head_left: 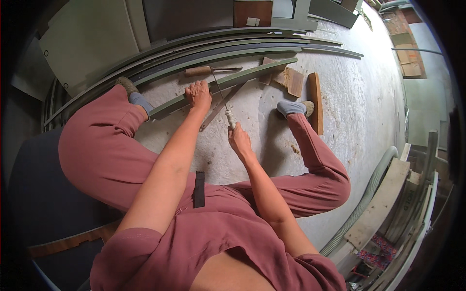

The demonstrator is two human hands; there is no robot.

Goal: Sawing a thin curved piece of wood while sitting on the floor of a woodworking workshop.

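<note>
Maroon shirt (213,233) fills the near side, with trousers (102,150) of the same colour spread over the concrete floor (354,87); beyond them the long green strip (242,76) slants from beside the left foot toward the far right; it looks rigid and light for its length, probably smooth-faced and apt to swivel unless pinned; the left hand (198,96) is curled tightly on it, left of its middle, a sensible hold, though its underside is hidden; the right hand (240,139) grasps the pale handle of a thin-shafted tool (230,118), whose slim rod crosses the strip and might flex if forced sideways; just beyond lies a wooden-handled tool (198,71), best lifted by its grip; at right sit a rough wooden block (293,81) and a brown plank (316,104); other long strips (218,52) lie farther off.
</note>
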